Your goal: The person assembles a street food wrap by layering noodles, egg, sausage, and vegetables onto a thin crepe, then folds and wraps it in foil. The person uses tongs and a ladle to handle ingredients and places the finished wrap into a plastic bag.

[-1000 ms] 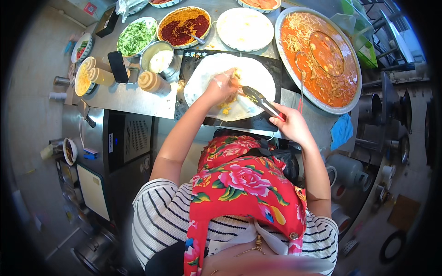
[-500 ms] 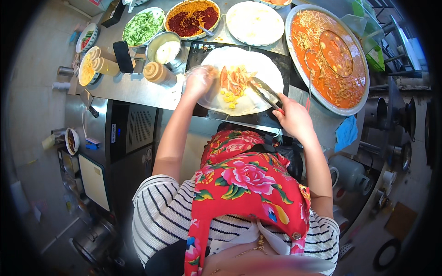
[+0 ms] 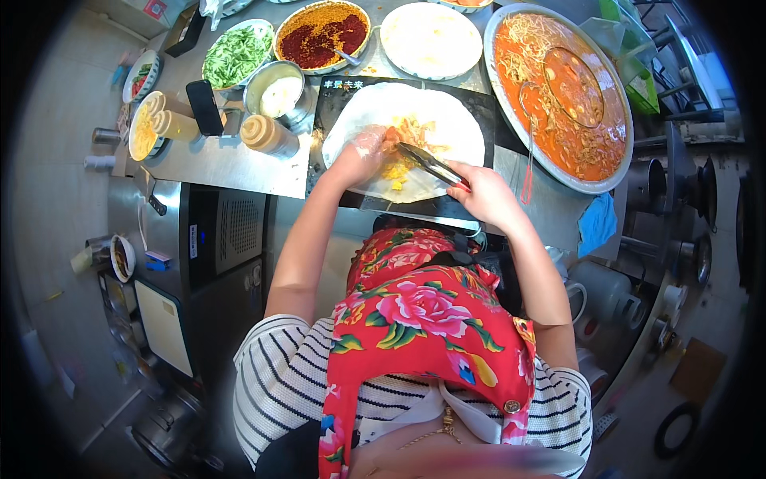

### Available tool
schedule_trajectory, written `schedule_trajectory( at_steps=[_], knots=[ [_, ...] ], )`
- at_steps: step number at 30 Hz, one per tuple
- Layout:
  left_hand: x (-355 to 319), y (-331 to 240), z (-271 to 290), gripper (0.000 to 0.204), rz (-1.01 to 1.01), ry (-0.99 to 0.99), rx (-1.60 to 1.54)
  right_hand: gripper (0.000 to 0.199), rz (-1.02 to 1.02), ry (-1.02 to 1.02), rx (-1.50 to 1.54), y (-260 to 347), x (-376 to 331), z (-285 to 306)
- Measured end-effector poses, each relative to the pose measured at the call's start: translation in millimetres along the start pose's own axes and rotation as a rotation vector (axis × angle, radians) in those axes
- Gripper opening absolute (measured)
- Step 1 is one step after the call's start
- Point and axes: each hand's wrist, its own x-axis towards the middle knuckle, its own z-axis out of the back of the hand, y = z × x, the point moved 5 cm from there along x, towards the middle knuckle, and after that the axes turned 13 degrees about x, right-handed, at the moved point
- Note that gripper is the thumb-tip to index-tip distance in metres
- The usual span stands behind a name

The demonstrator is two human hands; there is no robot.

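Observation:
A thin, pale round wrapper (image 3: 347, 112) lies on a black flat board (image 3: 487, 120) in front of me. On its middle sit orange-pink strips of filling (image 3: 423, 132) and yellow bits (image 3: 396, 183). My left hand (image 3: 363, 156), in a clear plastic glove, has its fingers drawn together at the filling's left side; an orange-red piece shows at the fingertips, its kind unclear. My right hand (image 3: 485, 193) is closed around the red-handled end of dark metal tongs (image 3: 427, 162). The tongs' tips reach the filling beside my left fingertips.
A wide basin of red broth (image 3: 511, 104) with a ladle stands right. Behind are bowls of chili (image 3: 319, 36), shredded cucumber (image 3: 237, 54) and a white plate (image 3: 431, 40). Left are a metal pot (image 3: 275, 88), squeeze bottle (image 3: 267, 136) and phone (image 3: 205, 108). A blue cloth (image 3: 597, 224) hangs right.
My left hand has moved right, from the wrapper's left edge onto the filling. My right hand has shifted slightly left, bringing the tongs' tips across to the left fingertips.

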Motion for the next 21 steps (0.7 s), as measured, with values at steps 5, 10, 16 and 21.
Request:
schedule_trajectory(
  at_steps=[5, 10, 16, 21],
  knots=[
    [19, -11, 13, 0.016, -0.039, 0.0, 0.344, 0.05, -0.115, -0.006, 0.076, -1, -17, 13],
    [31, -26, 26, 0.015, -0.196, 0.043, 0.092, 0.055, -0.157, -0.033, 0.018, 3, -9, 18],
    [28, -25, 38, 0.038, 0.084, 0.072, -0.608, 0.048, -0.242, -0.01, 0.219, -15, 1, 9],
    [15, -15, 6, 0.037, 0.206, 0.394, -0.868, 0.052, -0.287, 0.016, 0.574, -24, -14, 3]
  ],
)
